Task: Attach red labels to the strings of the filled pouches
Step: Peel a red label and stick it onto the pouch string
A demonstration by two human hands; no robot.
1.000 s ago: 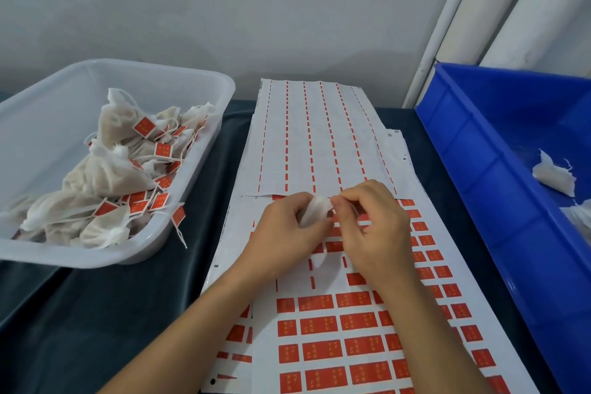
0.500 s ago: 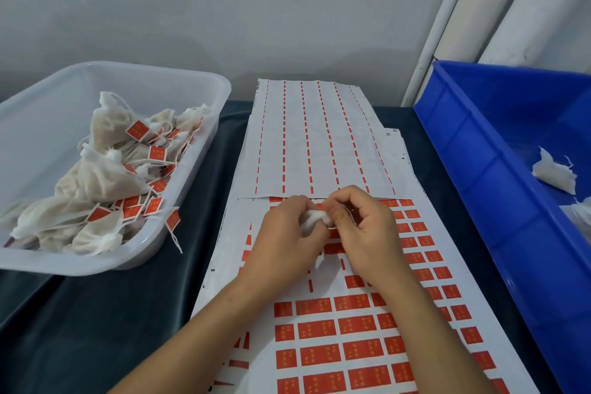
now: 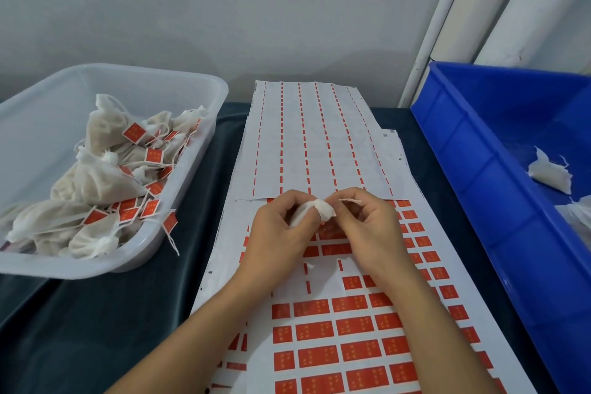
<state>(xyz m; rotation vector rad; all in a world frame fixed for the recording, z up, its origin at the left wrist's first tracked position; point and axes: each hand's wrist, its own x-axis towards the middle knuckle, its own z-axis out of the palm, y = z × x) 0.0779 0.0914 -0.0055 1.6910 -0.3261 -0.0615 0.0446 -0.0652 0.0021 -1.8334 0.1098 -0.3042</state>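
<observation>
Both hands are working over the label sheet (image 3: 345, 329): left hand (image 3: 281, 233) gripping a white pouch (image 3: 315, 211), right hand (image 3: 367, 227) pinching its string (image 3: 350, 200).

Pouch (image 3: 311, 213) half hidden by fingers (image 3: 289, 209)

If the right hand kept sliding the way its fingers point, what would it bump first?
Its fingers point leftward, so the right hand would probably meet the white pouch first, then the left hand gripping it; they are already almost touching.
</observation>
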